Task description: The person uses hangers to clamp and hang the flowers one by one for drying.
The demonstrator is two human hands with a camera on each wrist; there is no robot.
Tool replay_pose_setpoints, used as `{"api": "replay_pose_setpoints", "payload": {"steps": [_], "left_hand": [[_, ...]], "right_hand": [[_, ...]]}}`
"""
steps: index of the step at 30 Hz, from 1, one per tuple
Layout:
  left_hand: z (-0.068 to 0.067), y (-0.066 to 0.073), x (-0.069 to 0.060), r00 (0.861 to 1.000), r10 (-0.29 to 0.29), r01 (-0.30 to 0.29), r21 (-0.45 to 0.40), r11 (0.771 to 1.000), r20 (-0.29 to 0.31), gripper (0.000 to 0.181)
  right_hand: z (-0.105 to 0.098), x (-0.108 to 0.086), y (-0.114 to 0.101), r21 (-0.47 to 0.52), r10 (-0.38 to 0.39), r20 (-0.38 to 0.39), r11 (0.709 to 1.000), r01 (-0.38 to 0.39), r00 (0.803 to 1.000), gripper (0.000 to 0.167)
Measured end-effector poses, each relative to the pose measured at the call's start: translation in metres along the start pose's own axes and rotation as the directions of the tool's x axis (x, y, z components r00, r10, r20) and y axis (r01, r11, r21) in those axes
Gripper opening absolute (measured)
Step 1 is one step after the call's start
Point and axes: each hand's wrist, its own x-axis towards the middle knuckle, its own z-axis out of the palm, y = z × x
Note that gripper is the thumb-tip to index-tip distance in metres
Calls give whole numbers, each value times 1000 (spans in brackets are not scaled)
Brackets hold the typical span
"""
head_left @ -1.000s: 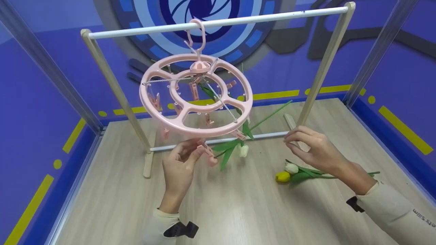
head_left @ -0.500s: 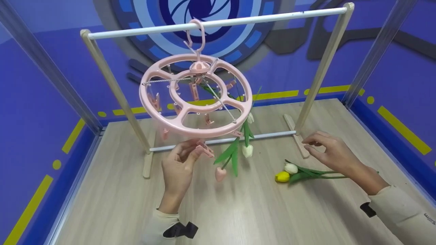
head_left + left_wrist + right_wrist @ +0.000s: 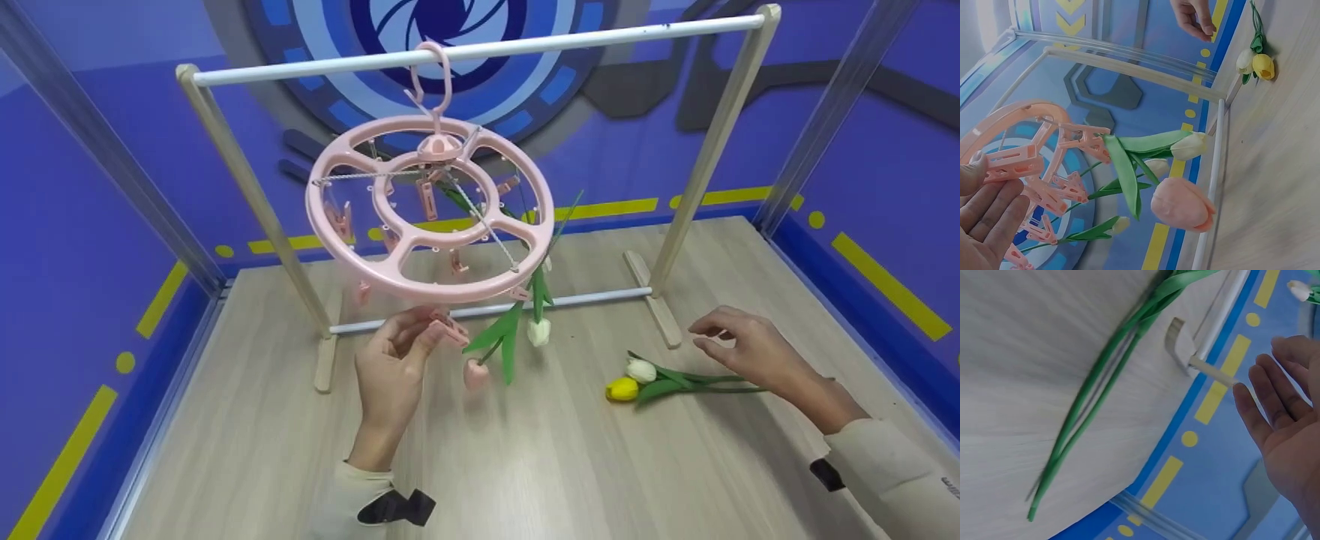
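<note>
My left hand (image 3: 391, 379) pinches a pink clothespin (image 3: 451, 330) under the front rim of a round pink clip hanger (image 3: 442, 291). Nothing shows between that clothespin's jaws in the left wrist view. Beside it a pink tulip (image 3: 475, 373) hangs head down, its green leaves (image 3: 1123, 174) just below another clothespin (image 3: 1086, 143). A white tulip (image 3: 538, 331) hangs to the right, with further white tulips behind. My right hand (image 3: 750, 349) hovers at the right, fingers loosely bent and holding nothing. Below it lie a yellow tulip (image 3: 622, 389) and a white tulip (image 3: 641, 370).
The hanger's hook (image 3: 435, 75) sits over the white top bar (image 3: 600, 39) of a rack. Wooden posts (image 3: 712, 150) and a low white bar (image 3: 592, 298) frame the space behind my hands. Several other clothespins dangle around the rings. Blue patterned walls enclose the table (image 3: 525, 465).
My right hand has drawn back to the right and slightly down. The pink tulip has swung lower, away from the clothespin in my left hand, and still sways. My left hand has stayed put.
</note>
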Motion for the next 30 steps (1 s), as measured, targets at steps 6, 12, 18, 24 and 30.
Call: {"api": "replay_pose_setpoints", "payload": {"steps": [6,12,18,24,30], "left_hand": [[0,0,0,1000,-1,1,-26,1000,4,21],[0,0,0,1000,-8,8,-17,1000,7,22],[0,-2,-1,1000,7,-7,-15,1000,12,23],[0,0,0,1000,-2,3,-9,1000,14,23],[0,1,0,999,-35,35,-14,999,13,22]], "right_hand": [[0,-11,15,4,91,109,996,-92,990,17],[1,-22,28,-11,131,187,991,-132,974,13],[1,-31,36,-20,174,241,984,-174,955,12],[2,-37,44,-30,196,280,980,-196,940,18],[2,-41,47,-56,226,306,974,-220,925,19]]}}
